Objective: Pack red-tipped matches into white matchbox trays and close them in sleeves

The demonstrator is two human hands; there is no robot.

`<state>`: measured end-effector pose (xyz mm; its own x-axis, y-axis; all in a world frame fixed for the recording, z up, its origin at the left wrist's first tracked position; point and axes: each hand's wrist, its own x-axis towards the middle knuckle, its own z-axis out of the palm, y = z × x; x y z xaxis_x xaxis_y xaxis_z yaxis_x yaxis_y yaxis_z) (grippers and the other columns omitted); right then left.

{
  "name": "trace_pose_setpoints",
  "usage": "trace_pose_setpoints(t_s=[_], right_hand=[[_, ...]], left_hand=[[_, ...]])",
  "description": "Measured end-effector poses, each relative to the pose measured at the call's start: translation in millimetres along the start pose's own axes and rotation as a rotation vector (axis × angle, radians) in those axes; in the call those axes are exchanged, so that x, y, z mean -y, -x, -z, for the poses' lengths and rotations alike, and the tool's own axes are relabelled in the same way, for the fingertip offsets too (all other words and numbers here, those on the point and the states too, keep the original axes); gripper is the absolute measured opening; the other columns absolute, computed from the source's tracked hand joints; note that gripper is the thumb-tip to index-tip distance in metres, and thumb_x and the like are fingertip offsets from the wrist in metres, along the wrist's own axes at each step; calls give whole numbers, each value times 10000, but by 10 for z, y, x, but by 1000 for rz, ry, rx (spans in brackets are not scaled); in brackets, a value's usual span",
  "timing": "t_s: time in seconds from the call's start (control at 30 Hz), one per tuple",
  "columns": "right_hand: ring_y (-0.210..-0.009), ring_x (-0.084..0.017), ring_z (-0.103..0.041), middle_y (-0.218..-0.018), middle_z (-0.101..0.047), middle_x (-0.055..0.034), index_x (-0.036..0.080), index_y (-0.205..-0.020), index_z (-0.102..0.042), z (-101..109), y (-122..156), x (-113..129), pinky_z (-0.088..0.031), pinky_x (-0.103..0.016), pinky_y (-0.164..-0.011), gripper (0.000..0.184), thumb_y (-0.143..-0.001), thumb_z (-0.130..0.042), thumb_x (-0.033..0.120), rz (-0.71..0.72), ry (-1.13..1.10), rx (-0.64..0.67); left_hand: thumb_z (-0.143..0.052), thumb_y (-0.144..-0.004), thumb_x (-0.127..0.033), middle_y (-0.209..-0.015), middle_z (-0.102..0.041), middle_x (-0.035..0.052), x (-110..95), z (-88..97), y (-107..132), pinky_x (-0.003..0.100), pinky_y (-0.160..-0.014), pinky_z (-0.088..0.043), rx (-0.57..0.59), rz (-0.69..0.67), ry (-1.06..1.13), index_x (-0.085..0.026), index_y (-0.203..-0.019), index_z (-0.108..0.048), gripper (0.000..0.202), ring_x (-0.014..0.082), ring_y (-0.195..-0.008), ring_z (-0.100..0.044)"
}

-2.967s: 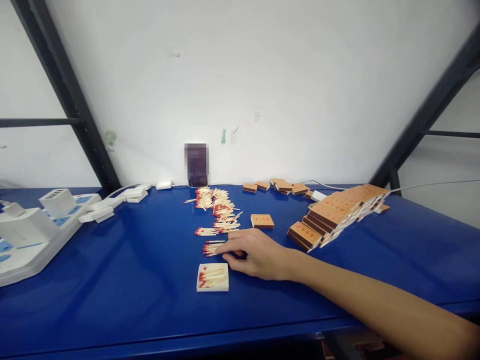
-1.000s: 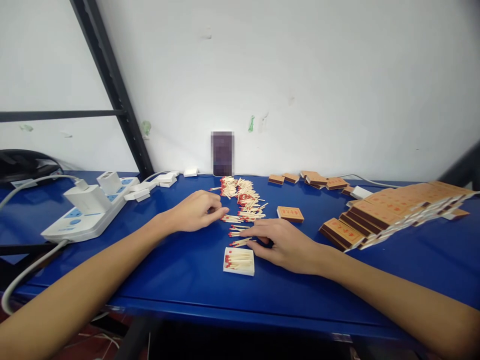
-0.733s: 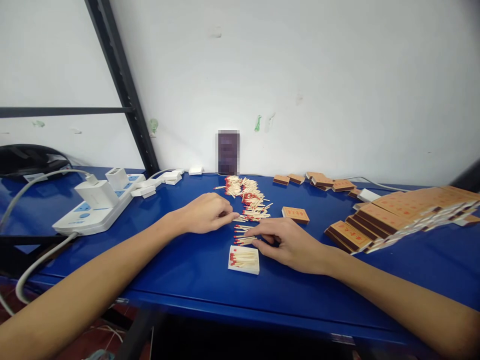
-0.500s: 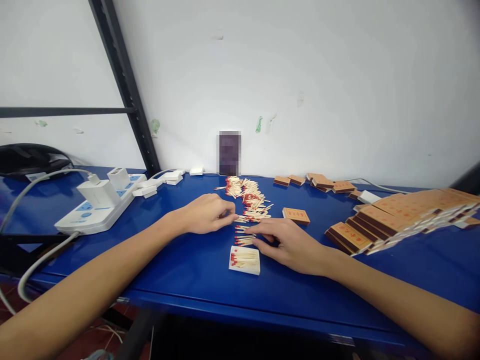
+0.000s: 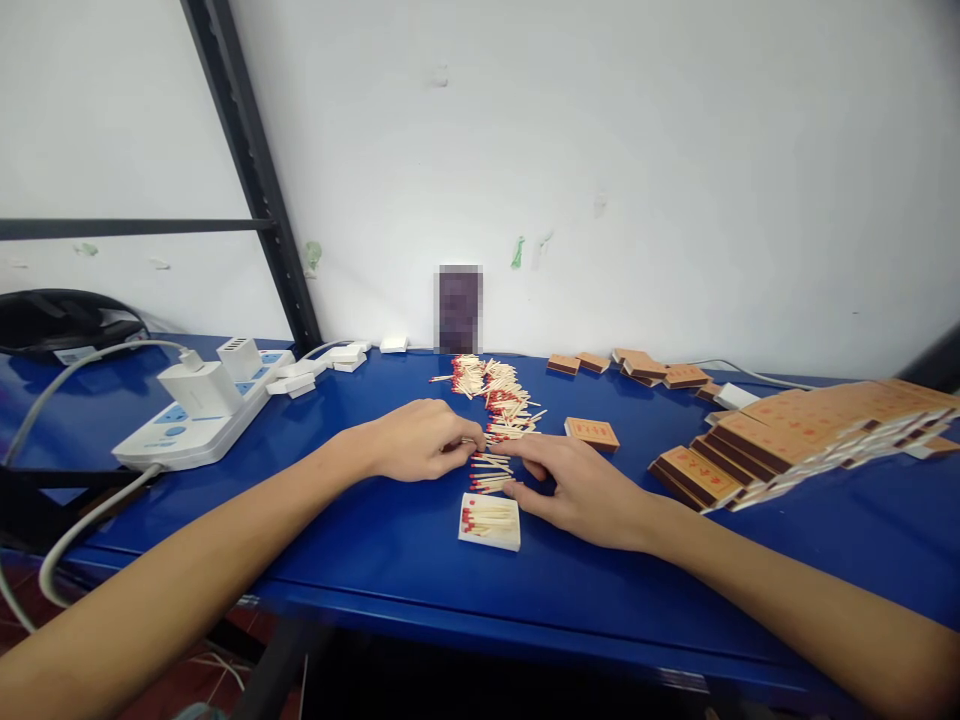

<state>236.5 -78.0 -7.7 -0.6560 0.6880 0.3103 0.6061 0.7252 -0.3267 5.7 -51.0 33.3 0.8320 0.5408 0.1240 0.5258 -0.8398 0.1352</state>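
A small white matchbox tray [image 5: 490, 540] holds red-tipped matches near the front of the blue table. Just behind it lies a short row of loose matches [image 5: 491, 470], heads to the left. My left hand [image 5: 427, 440] is at the row's left rear end, thumb and forefinger curled close together; whether a match is between them I cannot make out. From the other side my right hand [image 5: 581, 490] reaches over the row, forefinger stretched out and thumb apart, fingertips at the match ends. A larger match pile [image 5: 510, 395] runs back toward the wall.
An orange matchbox [image 5: 592, 433] lies right of the pile. Stacked matchboxes [image 5: 780, 430] fill the right side, with several more along the wall. White trays [image 5: 346, 355] lie at the back left, near a power strip [image 5: 225, 425] with chargers and cables. A blurred dark panel [image 5: 460, 310] stands behind the pile.
My left hand has moved slightly right and nearer to me along the matches. My right forefinger has shifted a little farther back, near the left fingertips. The tray stays put.
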Motion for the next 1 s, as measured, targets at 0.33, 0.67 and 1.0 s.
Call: trace_pose_setpoints(t_s=[0.33, 0.67, 1.0], right_hand=[[-591, -118, -438, -645, -532, 21, 189, -1027, -696, 3, -82, 4, -310, -255, -586, 258, -915, -545, 365, -52, -37, 4], [-556, -106, -388, -594, -456, 45, 190, -911, -695, -15, -108, -6, -278, -253, -568, 167, -893, -583, 313, -54, -56, -18], [-541, -99, -386, -584, -444, 49, 176, -821, -666, 15, -118, 12, -260, -246, -552, 184, -902, -566, 308, -44, -39, -1]], left_hand=[[-485, -874, -194, -579, -557, -24, -56, -6, -13, 240, -533, -329, 28, -32, 114, -181, -929, -719, 240, 94, -502, -448], [-577, -889, -373, -815, -609, 19, -108, -20, -70, 252, -623, -361, 11, 27, 117, -155, -883, -649, 230, 132, -694, -526], [-562, -864, -244, -765, -602, 0, -106, -60, -70, 237, -593, -360, 26, 94, 188, -154, -842, -625, 112, 111, -649, -515]])
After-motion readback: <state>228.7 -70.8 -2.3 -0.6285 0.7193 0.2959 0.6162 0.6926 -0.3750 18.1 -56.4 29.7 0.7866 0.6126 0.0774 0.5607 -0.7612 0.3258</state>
